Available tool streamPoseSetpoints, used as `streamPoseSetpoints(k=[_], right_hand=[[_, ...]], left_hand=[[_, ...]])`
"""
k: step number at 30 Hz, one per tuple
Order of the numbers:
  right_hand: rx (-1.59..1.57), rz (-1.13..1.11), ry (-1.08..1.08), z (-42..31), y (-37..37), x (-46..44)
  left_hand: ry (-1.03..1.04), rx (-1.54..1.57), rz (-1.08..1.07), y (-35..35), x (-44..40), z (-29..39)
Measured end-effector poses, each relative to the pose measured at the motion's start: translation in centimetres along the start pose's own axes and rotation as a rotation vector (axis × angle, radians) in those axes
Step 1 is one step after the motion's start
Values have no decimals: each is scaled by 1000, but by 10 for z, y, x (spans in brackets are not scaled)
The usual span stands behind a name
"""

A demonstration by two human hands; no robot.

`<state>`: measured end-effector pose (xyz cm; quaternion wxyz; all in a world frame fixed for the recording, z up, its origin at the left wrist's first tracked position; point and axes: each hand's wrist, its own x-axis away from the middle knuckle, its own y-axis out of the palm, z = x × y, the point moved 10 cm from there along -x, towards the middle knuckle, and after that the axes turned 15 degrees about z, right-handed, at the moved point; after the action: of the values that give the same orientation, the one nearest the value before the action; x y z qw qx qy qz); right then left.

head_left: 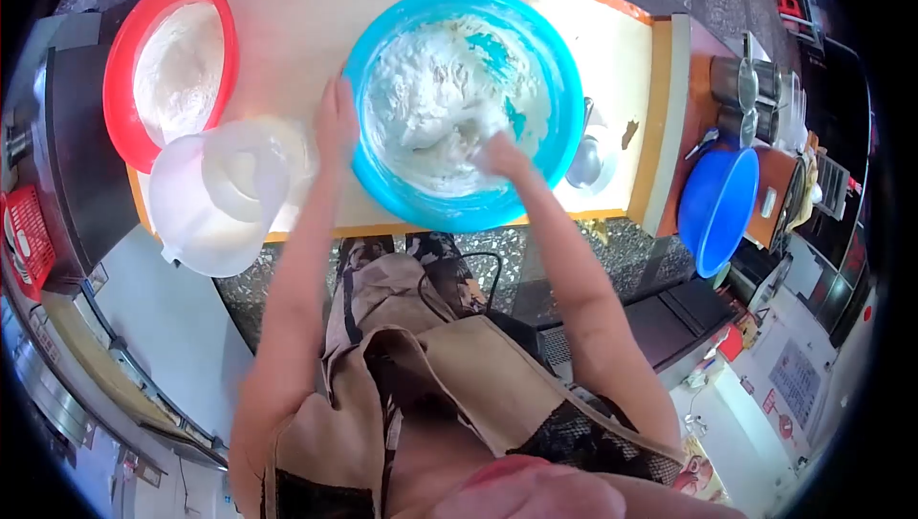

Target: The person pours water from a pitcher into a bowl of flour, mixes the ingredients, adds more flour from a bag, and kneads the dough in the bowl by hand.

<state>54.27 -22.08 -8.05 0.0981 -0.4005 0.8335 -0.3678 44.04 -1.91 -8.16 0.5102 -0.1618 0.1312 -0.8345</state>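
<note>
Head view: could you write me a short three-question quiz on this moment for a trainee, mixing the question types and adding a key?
1. Fill in the blank: The right hand is in the white mixture inside the ____ basin.
2. Multiple choice: Which of these is nearest to the red basin? A) the blue basin; B) the translucent white container; C) the metal utensil.
3. True or false: The left hand is at the rim, outside the white mixture.

Key:
1. Turquoise: it is the turquoise basin.
2. B.
3. True.
</note>
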Motion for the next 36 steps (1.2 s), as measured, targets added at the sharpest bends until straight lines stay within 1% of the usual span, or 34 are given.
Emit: streamPoseSetpoints(k=[1, 2, 3, 4, 5, 6, 8, 9, 11, 12, 13, 14, 15, 16, 17, 18, 19, 21, 22, 23, 24, 25, 26, 27, 28, 29, 30, 31, 32, 33, 34, 35, 36], right_hand=[[118, 179, -74, 25, -14, -8], [-96, 204, 165, 67, -13, -29], [-314, 226, 398, 104, -5, -52], [-463, 249, 342, 103, -3, -88], [-610, 269, 279, 93, -2, -120], [-612, 265, 264, 84, 6, -138], [-529, 144, 462, 77, 40, -156], [-537, 137, 453, 55, 37, -163], [-162, -276, 349, -4, 58, -141], [-156, -270, 100, -12, 70, -133], [-143, -259, -145, -16, 81, -119], [34, -175, -298, -32, 70, -89], [332, -235, -662, -48, 84, -42], [197, -362, -54, -7, 92, -21], [171, -174, -26, 23, 103, 3], [222, -176, 119, 49, 112, 14], [262, -181, 232, 67, 123, 18], [269, -137, 378, 93, 137, 15], [254, -125, 420, 96, 142, 10], [240, -139, 450, 99, 150, 8], [224, -187, 477, 99, 155, 8], [217, -275, 478, 98, 159, 9], [209, -375, 429, 93, 160, 10], [328, -537, 368, 44, 119, 8], [317, -527, 264, 48, 117, 16], [303, -520, 162, 52, 116, 25], [253, -466, 180, 40, 89, 29], [204, -407, 197, 15, 53, 21], [158, -227, 203, -9, 15, -3], [111, -50, 208, -19, -15, -23], [445, 432, -30, 29, -16, -31], [274, 498, 33, 34, -33, -58], [9, 583, 75, 49, -38, -92]], left_hand=[[-91, 27, 57, -13, 26, -17], [-183, 55, 118, -22, 48, -31], [-202, 83, 184, -27, 60, -35], [-218, 111, 252, -31, 64, -40], [-211, 113, 260, -31, 61, -40], [-214, 76, 237, -28, 55, -38], [-218, 29, 224, -25, 41, -38], [-161, 19, 220, -21, 26, -31], [-68, -25, 169, -20, -4, -17], [-28, -36, 123, -11, -22, -10], [-27, -31, 121, -8, -32, -9], [13, -22, 115, -4, -39, -8], [49, -18, 105, -1, -39, -6], [38, -20, 94, -1, -39, -4], [30, 2, 15, 5, -42, 1], [26, 26, -61, 15, -45, 4], [27, 30, -65, 20, -50, 2], [55, 9, -232, 48, -59, 4], [67, 14, -233, 54, -68, 15], [113, -18, -278, 64, -72, 27], [153, -50, -330, 72, -68, 33], [152, -47, -340, 71, -63, 33], [225, -175, -358, 73, -66, 38], [293, -307, -371, 75, -69, 39], [289, -307, -373, 72, -61, 38], [203, -309, -288, 54, -53, 30], [118, -314, -208, 35, -40, 22], [32, -217, -136, 16, -21, 16], [-51, -117, -60, 0, 0, 7], [-36, -114, 31, -13, 19, 0], [-21, -108, 130, -24, 30, -5], [-26, -114, 137, -28, 32, -8], [-35, -108, 113, -27, 33, -12]])
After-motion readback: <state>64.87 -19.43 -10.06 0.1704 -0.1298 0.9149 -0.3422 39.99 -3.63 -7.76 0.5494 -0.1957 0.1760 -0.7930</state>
